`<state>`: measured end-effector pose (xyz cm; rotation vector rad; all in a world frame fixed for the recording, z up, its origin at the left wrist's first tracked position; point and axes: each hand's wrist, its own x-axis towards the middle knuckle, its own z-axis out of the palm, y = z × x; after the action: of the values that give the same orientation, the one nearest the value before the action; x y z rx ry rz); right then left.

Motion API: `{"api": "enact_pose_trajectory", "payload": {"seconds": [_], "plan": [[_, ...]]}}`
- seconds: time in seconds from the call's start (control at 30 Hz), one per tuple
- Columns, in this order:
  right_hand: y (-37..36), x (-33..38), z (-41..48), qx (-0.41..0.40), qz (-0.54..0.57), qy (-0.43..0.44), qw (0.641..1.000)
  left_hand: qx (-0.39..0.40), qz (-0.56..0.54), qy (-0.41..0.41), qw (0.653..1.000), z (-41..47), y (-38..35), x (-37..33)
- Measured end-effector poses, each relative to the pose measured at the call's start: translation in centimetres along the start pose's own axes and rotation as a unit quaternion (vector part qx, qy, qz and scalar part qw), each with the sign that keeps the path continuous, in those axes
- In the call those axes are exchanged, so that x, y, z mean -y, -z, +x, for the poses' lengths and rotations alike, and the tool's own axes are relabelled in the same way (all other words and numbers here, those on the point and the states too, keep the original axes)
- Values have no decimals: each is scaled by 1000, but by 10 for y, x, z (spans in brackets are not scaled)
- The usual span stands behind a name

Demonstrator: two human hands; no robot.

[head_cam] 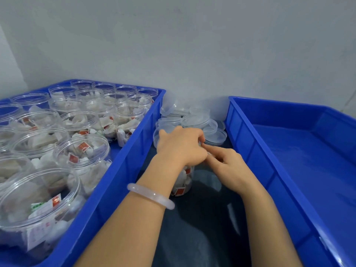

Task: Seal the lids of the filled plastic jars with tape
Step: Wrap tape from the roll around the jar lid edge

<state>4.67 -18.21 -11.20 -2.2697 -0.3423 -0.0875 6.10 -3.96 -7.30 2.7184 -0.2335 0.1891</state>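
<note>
The blue bin (134,143) at the left keeps the open jars (82,151) together. Mid-frame on the counter (202,228), the left hand (181,145) grips the top of one jar (183,182) to steady it. The right hand (227,162) curls beside it, and I cannot tell what it holds.

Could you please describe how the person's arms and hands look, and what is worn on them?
Both forearms are bare: no sleeves and no gloves show. The left hand has a smooth, round, pale pink translucent bangle around its wrist. The right hand has a bare wrist, with no watch or bracelet. No ring shows on the visible fingers of either hand.
</note>
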Motion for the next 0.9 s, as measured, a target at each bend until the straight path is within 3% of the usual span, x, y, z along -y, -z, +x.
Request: {"api": "enact_pose_trajectory", "payload": {"seconds": [0.13, 0.3, 0.4, 0.47, 0.63, 0.67, 0.7, 0.73, 0.8, 0.83, 0.9], "plan": [[-12, 10, -19, -71, -69, 17, 995, -36, -20, 36, 999, 10, -2, -5], [-3, 23, -28, -73, -105, 31, 991, -51, -30, 61, 996, 14, -7, -9], [-7, 37, -54, -88, -32, 68, 993, -66, 13, 107, 992, 20, 0, -8], [-14, 43, -65, -43, 6, 66, 997, -55, 28, 117, 991, 26, 4, -5], [-30, 15, -35, 16, -201, -13, 979, 31, 83, 12, 996, 22, 8, 3], [-34, 8, -32, 43, -240, -30, 969, 6, 45, -6, 999, 19, 9, 6], [-40, 1, -30, 68, -277, -42, 958, -66, -16, -34, 997, 15, 10, 9], [-44, -4, -29, 81, -303, -53, 948, -183, -91, -65, 977, 11, 9, 12], [-40, -11, -21, 49, -299, -64, 951, -372, -235, -70, 895, 2, 0, 20], [-35, -12, -15, 6, -266, -58, 962, -392, -303, -36, 868, -3, -7, 24], [-23, -13, 3, -88, -128, -35, 987, -324, -444, 56, 833, -5, -22, 35]]}}
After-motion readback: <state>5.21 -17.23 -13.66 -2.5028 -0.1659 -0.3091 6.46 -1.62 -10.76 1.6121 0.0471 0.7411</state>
